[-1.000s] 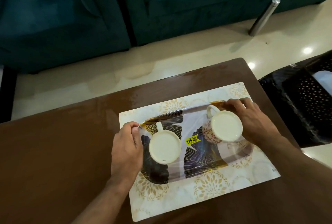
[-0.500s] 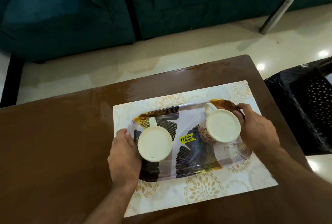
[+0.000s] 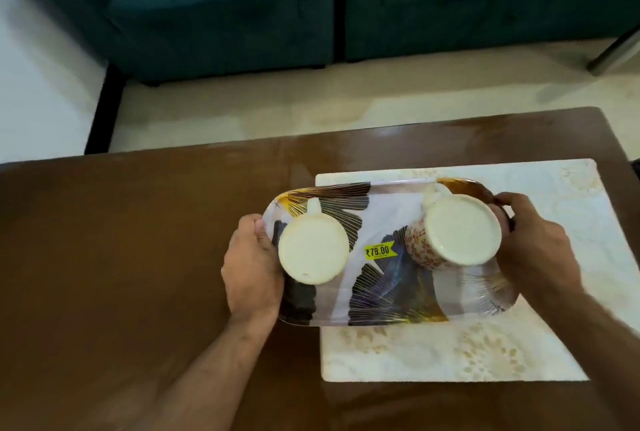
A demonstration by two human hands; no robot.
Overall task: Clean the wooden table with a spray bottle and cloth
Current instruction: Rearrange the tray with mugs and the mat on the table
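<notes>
Both hands are gripping the tray [image 3: 388, 299]: the left hand [image 3: 252, 268] its left end, the right hand [image 3: 533, 250] its right end. Two upturned mugs are sitting on the tray, the plain mug [image 3: 313, 249] at its left, the patterned mug [image 3: 457, 233] at its right. The tray is overhanging the placemat [image 3: 450, 358] on the counter [image 3: 121, 257].

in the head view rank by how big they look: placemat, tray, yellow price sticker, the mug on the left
1. placemat, though the tray hides part of it
2. tray, nearly as long, and possibly lifted nearer the camera
3. left mug
4. yellow price sticker

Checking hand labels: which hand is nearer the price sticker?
Left, marginally. Left hand grips the tray end left of the price sticker; right hand grips the opposite end.
</notes>
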